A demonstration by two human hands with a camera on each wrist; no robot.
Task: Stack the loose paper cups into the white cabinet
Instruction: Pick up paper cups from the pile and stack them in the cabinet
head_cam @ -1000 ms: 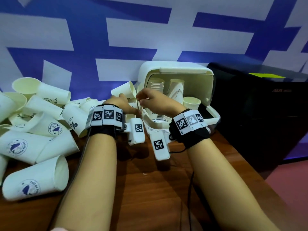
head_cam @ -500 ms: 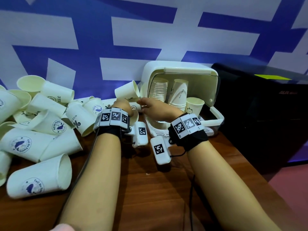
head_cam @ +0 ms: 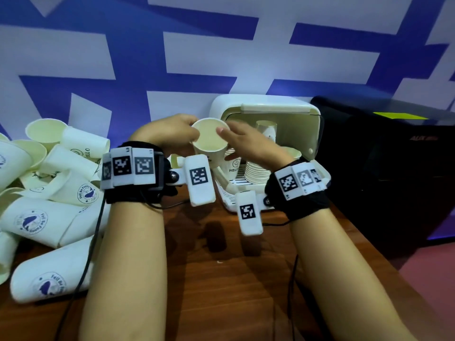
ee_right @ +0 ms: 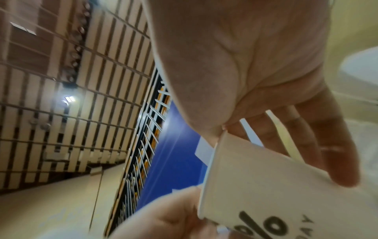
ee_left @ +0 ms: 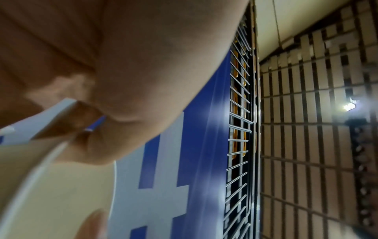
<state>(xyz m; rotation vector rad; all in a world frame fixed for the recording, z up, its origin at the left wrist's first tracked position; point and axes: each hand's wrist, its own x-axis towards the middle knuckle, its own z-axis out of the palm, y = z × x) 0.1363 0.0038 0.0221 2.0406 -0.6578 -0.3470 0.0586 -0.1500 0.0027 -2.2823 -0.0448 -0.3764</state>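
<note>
In front of the cabinet (head_cam: 268,112), left hand (head_cam: 170,134) and right hand (head_cam: 248,143) both grasp one cup (head_cam: 209,141); keep it upright, seat it squarely onto the stack (head_cam: 256,172) inside.

The wall (head_cam: 202,52) behind is blue with big white blocks. A brown wooden table (head_cam: 221,279) fills the bottom. A big black box (head_cam: 384,168) stands on the right, with a yellow patch (head_cam: 400,116) on top. The ceiling (ee_left: 319,129) has brown slats and one bright lamp (ee_left: 350,105).
</note>
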